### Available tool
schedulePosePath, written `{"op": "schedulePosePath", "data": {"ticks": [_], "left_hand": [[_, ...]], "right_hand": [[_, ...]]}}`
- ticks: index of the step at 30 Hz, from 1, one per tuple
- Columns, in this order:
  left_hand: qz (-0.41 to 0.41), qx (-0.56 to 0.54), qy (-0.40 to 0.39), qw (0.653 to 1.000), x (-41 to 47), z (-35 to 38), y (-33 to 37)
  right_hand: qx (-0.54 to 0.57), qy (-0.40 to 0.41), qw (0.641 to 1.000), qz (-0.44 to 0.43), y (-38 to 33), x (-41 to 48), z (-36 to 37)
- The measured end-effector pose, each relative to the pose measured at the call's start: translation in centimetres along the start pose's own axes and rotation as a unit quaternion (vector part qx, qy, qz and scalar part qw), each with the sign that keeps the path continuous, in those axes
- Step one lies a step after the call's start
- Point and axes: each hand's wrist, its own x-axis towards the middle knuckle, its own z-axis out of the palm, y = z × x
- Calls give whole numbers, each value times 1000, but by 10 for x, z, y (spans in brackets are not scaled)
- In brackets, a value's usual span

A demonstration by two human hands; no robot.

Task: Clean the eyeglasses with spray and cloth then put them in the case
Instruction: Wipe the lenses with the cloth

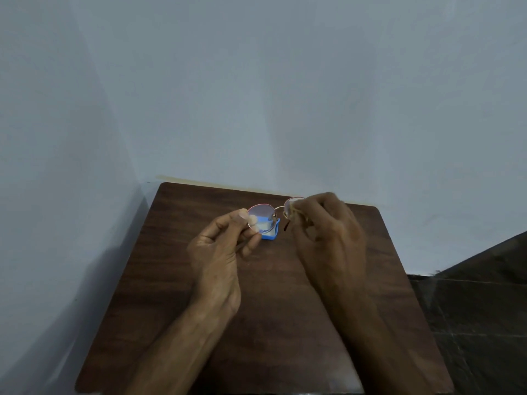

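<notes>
1. Eyeglasses [263, 215] held in the air between both my hands, above the wooden table [256, 323]; a small blue object [271, 236] lies just beyond my left fingertips, below the lens.
2. Left hand [219, 252]: thumb and forefinger pinch the outer rim of one lens.
3. Right hand [328, 232]: fingers curled round the other lens, hiding it; something pale between them, perhaps cloth; cannot tell.
4. Judgement: light, thin wire frame, easily bent; lenses smear; grip at the rim, gently.

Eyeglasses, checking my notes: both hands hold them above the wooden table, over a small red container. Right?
No: the head view shows the container is blue, not red. The left hand and right hand both hold the eyeglasses above the wooden table.
</notes>
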Motion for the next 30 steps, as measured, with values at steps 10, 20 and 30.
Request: {"op": "schedulePosePath", "data": {"ticks": [10,20,30], "left_hand": [[-25,-43,-3,999,3,5,2],[-55,-53,-4,997,3,5,-5],[-53,-67,-13,996,1,9,-6]], "right_hand": [[8,13,1000,1,-3,-1,5],[84,-21,994,-70,-36,-24,20],[81,-19,996,-25,-36,-4,21]]}}
